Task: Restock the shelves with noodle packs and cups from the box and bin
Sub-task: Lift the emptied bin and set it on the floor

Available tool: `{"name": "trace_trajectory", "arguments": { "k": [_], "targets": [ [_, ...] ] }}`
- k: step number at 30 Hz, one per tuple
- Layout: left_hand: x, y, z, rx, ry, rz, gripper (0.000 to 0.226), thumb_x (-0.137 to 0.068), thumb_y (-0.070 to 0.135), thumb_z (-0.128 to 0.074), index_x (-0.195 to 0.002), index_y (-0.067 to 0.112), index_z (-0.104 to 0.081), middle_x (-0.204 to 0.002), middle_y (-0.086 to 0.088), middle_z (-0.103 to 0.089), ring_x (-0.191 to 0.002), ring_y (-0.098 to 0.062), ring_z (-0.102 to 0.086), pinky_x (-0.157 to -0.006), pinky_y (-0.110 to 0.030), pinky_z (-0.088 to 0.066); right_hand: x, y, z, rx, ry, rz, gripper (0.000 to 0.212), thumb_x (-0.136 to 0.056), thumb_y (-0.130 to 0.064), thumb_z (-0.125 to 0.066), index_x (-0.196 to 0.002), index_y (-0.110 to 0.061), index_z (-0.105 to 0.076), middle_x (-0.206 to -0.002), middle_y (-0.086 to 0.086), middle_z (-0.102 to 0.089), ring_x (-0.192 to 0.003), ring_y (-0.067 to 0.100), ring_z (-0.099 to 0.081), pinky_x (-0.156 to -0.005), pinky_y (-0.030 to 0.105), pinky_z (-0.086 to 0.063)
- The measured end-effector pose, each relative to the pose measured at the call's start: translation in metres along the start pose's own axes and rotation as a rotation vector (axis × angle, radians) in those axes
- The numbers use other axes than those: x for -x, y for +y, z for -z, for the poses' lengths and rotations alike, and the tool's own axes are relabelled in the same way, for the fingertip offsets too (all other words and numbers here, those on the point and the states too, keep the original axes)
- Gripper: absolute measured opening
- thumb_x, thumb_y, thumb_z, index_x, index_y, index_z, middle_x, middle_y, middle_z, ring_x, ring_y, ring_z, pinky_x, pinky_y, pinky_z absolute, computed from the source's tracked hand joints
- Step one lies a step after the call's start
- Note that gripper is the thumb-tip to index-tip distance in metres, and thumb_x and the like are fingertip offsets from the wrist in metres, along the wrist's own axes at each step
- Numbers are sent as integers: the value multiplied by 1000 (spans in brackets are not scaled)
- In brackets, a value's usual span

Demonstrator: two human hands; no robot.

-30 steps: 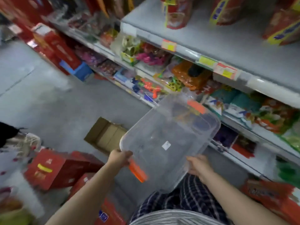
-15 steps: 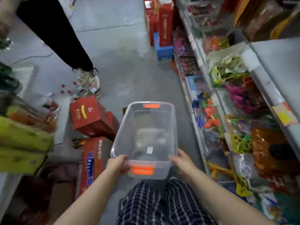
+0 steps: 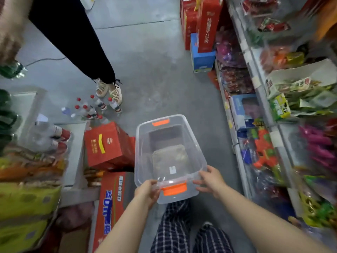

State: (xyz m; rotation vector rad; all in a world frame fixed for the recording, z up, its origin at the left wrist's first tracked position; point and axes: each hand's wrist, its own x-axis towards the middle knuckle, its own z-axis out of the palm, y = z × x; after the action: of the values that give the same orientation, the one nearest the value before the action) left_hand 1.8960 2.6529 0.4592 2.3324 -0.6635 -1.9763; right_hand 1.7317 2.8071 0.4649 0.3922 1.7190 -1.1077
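Note:
A clear plastic bin [image 3: 144, 143] with orange latches hangs level over the aisle floor, and nothing lies inside it. My left hand [image 3: 145, 191] grips its near rim beside the orange latch. My right hand [image 3: 209, 179] holds the near right corner, fingers spread along the wall. Through the bin's bottom an open cardboard box [image 3: 169, 157] shows on the floor. Shelves [image 3: 259, 84] packed with toys and snack packs run along the right.
Red cartons [image 3: 105, 145] and a red-and-white carton [image 3: 111, 207] stand on the floor at left, with several red-capped bottles [image 3: 91, 108] behind. Another person's legs and sandals [image 3: 109, 90] stand ahead at left. Red and blue boxes [image 3: 202, 33] are stacked by the far shelf.
The bin swung from tilted in front of the right shelves to level over the aisle. My view turned left and down along the aisle; both hands kept their hold.

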Motion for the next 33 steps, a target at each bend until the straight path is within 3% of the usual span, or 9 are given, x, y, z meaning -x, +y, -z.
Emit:
{"name": "trace_trajectory", "arguments": {
  "k": [3,6,9,11,13,16,20,24,33],
  "targets": [
    [-27,27,-22,-108,-31,30,32,-87,4,-65,-117,-5,-62,-86,-22,-64,-55,-25,-61,-34,-25,-49,-35,-13,-19,-45,14,-56,48,-100,-5,-45,-145,-15,-34,-136,14,-52,-85,26,-69,-49,37,-57],
    [-49,41,-34,-242,-100,132,26,-98,22,-54,-98,-3,-62,-85,-19,-60,-72,-33,-58,-61,-51,-53,-57,-18,-31,-4,-30,-78,84,-96,-12,-58,-156,-33,-3,-140,3,-43,-119,32,-56,-75,48,-57],
    [-97,50,-34,-336,-132,100,81,-63,63,-77,-119,6,-61,-121,-19,-64,-104,-40,-62,-87,-60,-50,-73,-12,-36,164,-17,9,99,-92,-22,-67,-156,-29,8,-157,4,-31,-138,26,-41,-106,42,-38],
    [-122,51,-32,-387,14,-22,130,-44,59,-88,-150,13,-29,-143,-19,-49,-120,-45,-55,-92,-67,-44,-81,-8,-35,218,-22,23,103,-88,-26,-72,-156,-26,6,-159,6,-29,-140,24,-39,-114,38,-33],
    [-88,63,-39,-573,49,-161,121,-73,44,-82,-157,9,-3,-155,-21,-33,-136,-42,-41,-108,-53,-38,-80,-8,-32,279,-22,39,100,-88,-28,-72,-157,-23,1,-161,6,-22,-145,22,-30,-116,36,-29],
    [-71,71,-41,-727,-17,-301,103,-90,36,-69,-157,7,3,-161,-16,-23,-144,-35,-30,-114,-41,-29,-74,-15,-26,319,14,77,94,-90,-28,-70,-157,-18,-6,-162,6,-19,-147,21,-24,-116,32,-25],
    [-48,81,-50,-905,-76,-451,96,-91,37,-67,-158,7,-5,-160,-13,-27,-144,-33,-33,-112,-37,-32,-56,-28,-13,412,44,121,90,-90,-33,-69,-157,-15,-12,-162,5,-21,-147,22,-25,-115,32,-25],
    [-7,96,-69,-1167,-219,-775,106,-65,65,-66,-153,26,-22,-150,-2,-47,-132,-23,-51,-107,-43,-46,-22,-41,6,683,87,236,92,-88,-46,-67,-157,-18,-13,-164,5,-14,-149,22,-19,-119,35,-22],
    [130,83,-161,-1878,-536,-1566,99,-87,56,-62,-158,19,-4,-164,-6,-19,-149,-26,-22,-120,-41,-24,96,-41,101,1020,422,411,97,-88,-59,-57,-157,-25,1,-165,5,3,-152,23,-5,-123,37,-13]
  ]
}}
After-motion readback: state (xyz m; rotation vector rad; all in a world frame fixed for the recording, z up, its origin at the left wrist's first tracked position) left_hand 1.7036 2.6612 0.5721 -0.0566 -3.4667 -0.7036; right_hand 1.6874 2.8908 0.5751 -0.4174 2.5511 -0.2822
